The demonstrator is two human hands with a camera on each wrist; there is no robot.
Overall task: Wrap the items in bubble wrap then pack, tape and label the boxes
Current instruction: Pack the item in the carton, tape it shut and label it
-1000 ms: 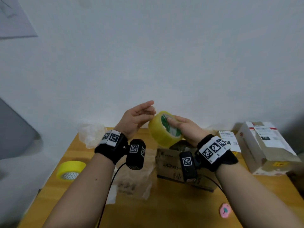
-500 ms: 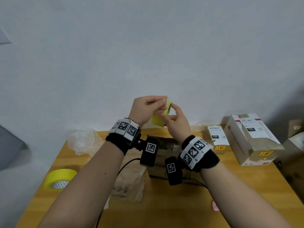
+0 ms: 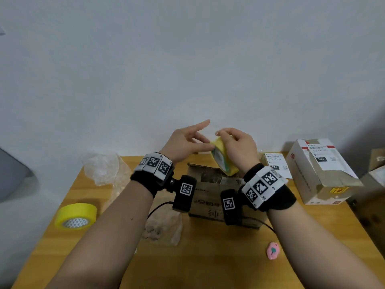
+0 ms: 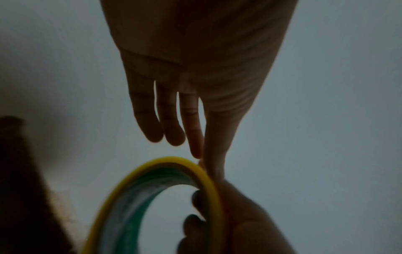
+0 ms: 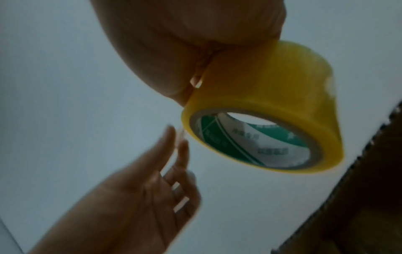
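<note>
The right hand (image 3: 237, 148) grips a roll of yellow packing tape (image 3: 224, 161) above the open cardboard box (image 3: 216, 197), its fingers curled over the outer band; the left wrist view shows fingertips hooked inside the core. The roll is glossy and translucent yellow, and the right wrist view shows its cardboard core (image 5: 250, 142) printed green and white with small characters too blurred to read. The left hand (image 3: 184, 143) is spread, fingers straight and fanned, and its fingertips (image 4: 196, 147) touch the rim of the roll; whether they hold a tape end cannot be told. The brown corrugated box stands on the wooden table (image 3: 208, 265), flaps up, with dark handwritten marks on its near face that cannot be made out. To the right lies a white and brown parcel (image 3: 320, 174) with red stripes and a shipping label reading "122"; beside it a smaller white label (image 3: 276, 163) also shows "122" and a barcode. A second, matte yellow tape roll (image 3: 76, 214) with a patterned white core lies at the left edge. Crumpled clear bubble wrap (image 3: 104, 170) sits behind it, another wrinkled sheet (image 3: 162, 228) lies in front of the box, and a small pink rounded object (image 3: 273, 250) rests near the right forearm.
</note>
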